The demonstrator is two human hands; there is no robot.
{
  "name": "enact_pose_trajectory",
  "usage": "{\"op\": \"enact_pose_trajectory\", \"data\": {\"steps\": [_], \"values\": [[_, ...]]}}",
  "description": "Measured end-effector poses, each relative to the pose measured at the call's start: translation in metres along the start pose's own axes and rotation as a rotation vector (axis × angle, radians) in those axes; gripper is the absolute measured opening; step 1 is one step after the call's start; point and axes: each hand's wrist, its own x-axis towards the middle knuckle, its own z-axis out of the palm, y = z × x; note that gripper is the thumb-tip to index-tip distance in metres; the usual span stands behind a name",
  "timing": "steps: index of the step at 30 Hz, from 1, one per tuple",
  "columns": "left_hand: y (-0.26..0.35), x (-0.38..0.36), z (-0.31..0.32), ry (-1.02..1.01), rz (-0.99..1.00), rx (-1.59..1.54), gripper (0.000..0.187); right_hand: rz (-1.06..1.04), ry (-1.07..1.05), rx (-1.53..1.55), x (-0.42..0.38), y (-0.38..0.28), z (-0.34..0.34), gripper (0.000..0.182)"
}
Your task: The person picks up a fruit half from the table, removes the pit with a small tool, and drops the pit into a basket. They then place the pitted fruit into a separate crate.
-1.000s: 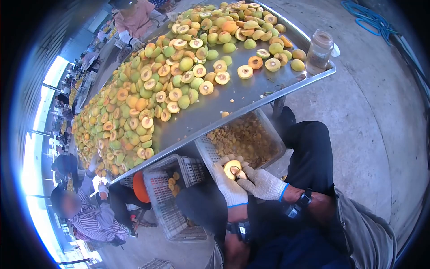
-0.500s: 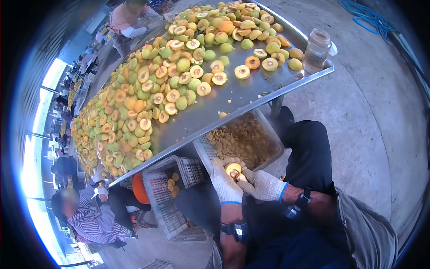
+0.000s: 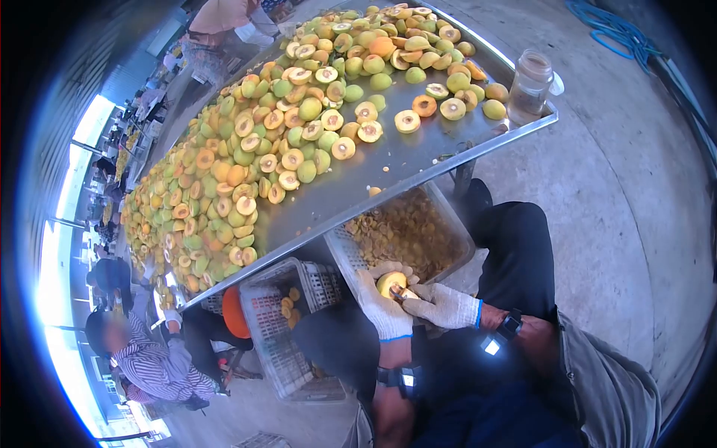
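Note:
At my lap, my left hand (image 3: 387, 308), in a white knitted glove with blue trim, cups a halved stone fruit (image 3: 390, 283), like a peach or apricot. Its pale yellow cut face shows, with a dark spot at the lower edge. My right hand (image 3: 447, 305), gloved the same way, is closed with its fingertips against the fruit. Whatever those fingers pinch is mostly hidden. Just beyond my hands, a crate (image 3: 346, 256) holds a mass of small brownish-yellow pieces. Above it stands a metal table (image 3: 321, 213) heaped with halved green-yellow and orange fruit (image 3: 224, 175).
A clear jar (image 3: 531, 86) stands at the table's right corner. Left of my legs is a grating-sided crate (image 3: 272, 351) with a few fruit pieces, beside an orange object (image 3: 234, 313). A co-worker in stripes (image 3: 160, 362) sits at left; another person (image 3: 220, 22) stands at the far side.
Both hands have shifted slightly right, still together at the fruit, which has turned a little in the left hand. The person at the far side leans differently.

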Motion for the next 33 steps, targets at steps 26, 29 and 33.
{"op": "enact_pose_trajectory", "data": {"steps": [26,29,33], "values": [[0.023,0.015,0.014,-0.307,-0.023,0.279,0.074,0.099,-0.065,0.124,0.004,0.011,-0.006,0.043],[0.022,0.018,0.011,-0.42,0.004,0.252,0.07,0.092,-0.203,0.207,0.008,0.021,-0.013,0.044],[0.021,0.02,0.011,-0.388,-0.03,0.273,0.074,0.129,-0.212,0.218,0.003,0.001,-0.014,0.045]]}}
